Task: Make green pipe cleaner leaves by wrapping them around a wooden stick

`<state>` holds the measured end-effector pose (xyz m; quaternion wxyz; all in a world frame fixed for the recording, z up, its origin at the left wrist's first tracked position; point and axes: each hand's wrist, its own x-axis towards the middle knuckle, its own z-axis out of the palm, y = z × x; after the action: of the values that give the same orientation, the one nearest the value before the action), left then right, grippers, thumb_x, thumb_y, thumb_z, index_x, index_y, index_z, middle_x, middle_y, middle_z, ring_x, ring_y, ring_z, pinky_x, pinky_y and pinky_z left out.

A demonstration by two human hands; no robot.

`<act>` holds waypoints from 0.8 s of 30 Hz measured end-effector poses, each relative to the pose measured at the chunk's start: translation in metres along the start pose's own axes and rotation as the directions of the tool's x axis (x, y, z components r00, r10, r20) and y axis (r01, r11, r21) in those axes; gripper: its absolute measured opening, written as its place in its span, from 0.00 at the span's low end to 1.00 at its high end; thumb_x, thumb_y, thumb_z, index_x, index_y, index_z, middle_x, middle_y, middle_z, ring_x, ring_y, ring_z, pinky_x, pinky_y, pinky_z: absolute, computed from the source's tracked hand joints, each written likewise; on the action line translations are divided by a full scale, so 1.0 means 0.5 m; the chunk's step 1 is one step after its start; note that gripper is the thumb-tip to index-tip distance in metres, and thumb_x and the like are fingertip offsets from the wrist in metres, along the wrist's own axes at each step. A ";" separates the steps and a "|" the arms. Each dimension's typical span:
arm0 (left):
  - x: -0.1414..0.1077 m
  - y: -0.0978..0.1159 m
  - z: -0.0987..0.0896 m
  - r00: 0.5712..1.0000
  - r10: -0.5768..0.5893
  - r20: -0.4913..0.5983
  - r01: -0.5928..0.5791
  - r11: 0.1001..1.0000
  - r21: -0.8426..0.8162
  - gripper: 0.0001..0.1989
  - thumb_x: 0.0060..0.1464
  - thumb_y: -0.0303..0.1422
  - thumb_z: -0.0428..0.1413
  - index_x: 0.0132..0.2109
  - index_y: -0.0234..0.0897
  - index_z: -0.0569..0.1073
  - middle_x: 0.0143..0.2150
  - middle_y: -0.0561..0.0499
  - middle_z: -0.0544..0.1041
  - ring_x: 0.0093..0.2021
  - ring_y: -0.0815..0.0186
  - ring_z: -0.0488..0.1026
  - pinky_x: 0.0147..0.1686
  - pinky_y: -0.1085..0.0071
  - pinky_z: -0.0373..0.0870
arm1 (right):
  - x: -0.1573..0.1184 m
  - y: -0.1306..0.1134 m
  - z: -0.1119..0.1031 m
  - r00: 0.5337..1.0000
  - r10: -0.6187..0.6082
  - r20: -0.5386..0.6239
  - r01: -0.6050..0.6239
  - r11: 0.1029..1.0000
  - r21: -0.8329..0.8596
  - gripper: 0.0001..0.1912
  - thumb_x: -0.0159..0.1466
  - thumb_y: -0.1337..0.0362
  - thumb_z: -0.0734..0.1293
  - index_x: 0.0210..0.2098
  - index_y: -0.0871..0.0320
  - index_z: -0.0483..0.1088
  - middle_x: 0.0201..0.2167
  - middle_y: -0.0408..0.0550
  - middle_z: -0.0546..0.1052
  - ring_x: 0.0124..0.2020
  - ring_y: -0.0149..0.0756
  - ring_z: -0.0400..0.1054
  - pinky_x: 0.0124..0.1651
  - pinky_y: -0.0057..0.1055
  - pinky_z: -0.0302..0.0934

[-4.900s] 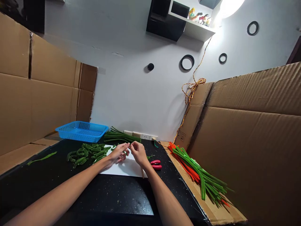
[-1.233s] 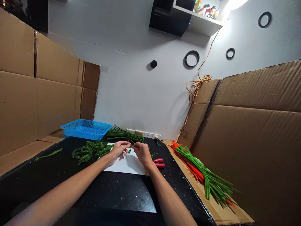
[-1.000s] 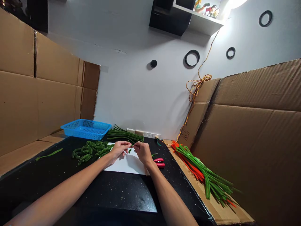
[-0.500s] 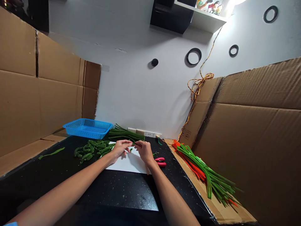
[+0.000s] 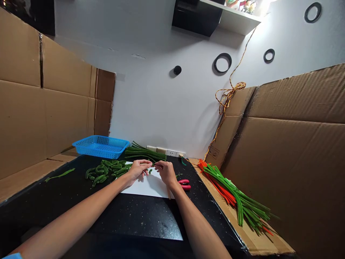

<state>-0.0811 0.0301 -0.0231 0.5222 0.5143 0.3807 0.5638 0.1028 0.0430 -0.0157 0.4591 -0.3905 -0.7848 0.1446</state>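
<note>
Both hands meet over a white sheet (image 5: 145, 187) on the black table. My left hand (image 5: 138, 170) pinches one end of a thin green stem (image 5: 153, 165). The fingers of my right hand (image 5: 165, 171) close on the stem's other end. A small green piece (image 5: 150, 171) shows below the fingertips. Left of my left hand lies a pile of looped fuzzy green pieces (image 5: 104, 169). Red-handled pliers (image 5: 184, 184) rest just right of my right wrist, their tips partly hidden.
A blue basket (image 5: 101, 146) stands at the back left, beside dark green stems (image 5: 144, 152). Green stems (image 5: 237, 196) and red stems (image 5: 221, 190) lie on cardboard at the right. Cardboard walls flank the table (image 5: 129, 219). A green strip (image 5: 60, 175) lies left.
</note>
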 end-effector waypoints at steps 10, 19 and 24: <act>-0.003 0.005 0.001 1.000 -0.013 0.017 0.013 1.000 -0.008 0.24 0.39 0.42 0.74 0.38 0.29 0.79 0.34 0.42 0.83 0.17 0.75 0.69 0.14 0.79 0.58 | -0.005 -0.016 -0.004 1.000 -0.024 -0.010 0.024 1.000 0.001 0.11 0.64 0.73 0.66 0.32 0.57 0.80 0.27 0.46 0.83 0.26 0.35 0.77 0.29 0.25 0.66; -0.015 0.023 0.009 0.998 -0.060 0.011 0.060 0.998 0.007 0.19 0.43 0.39 0.72 0.37 0.30 0.79 0.37 0.41 0.83 0.17 0.75 0.69 0.14 0.79 0.57 | -0.007 -0.026 -0.008 0.997 -0.075 -0.021 0.072 0.992 -0.100 0.11 0.63 0.75 0.67 0.31 0.57 0.80 0.25 0.44 0.82 0.26 0.33 0.76 0.30 0.24 0.61; -0.012 0.018 0.009 0.998 -0.054 0.015 0.054 0.999 0.005 0.19 0.44 0.40 0.71 0.38 0.30 0.79 0.39 0.39 0.83 0.18 0.75 0.69 0.14 0.79 0.58 | -0.007 -0.032 -0.013 0.998 -0.064 -0.018 0.062 0.991 -0.120 0.10 0.62 0.75 0.67 0.32 0.57 0.80 0.26 0.45 0.83 0.26 0.34 0.76 0.31 0.25 0.62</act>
<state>-0.0790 0.0223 -0.0148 0.5390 0.5091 0.3917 0.5448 0.1016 0.0290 -0.0049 0.4475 -0.3939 -0.7990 0.0785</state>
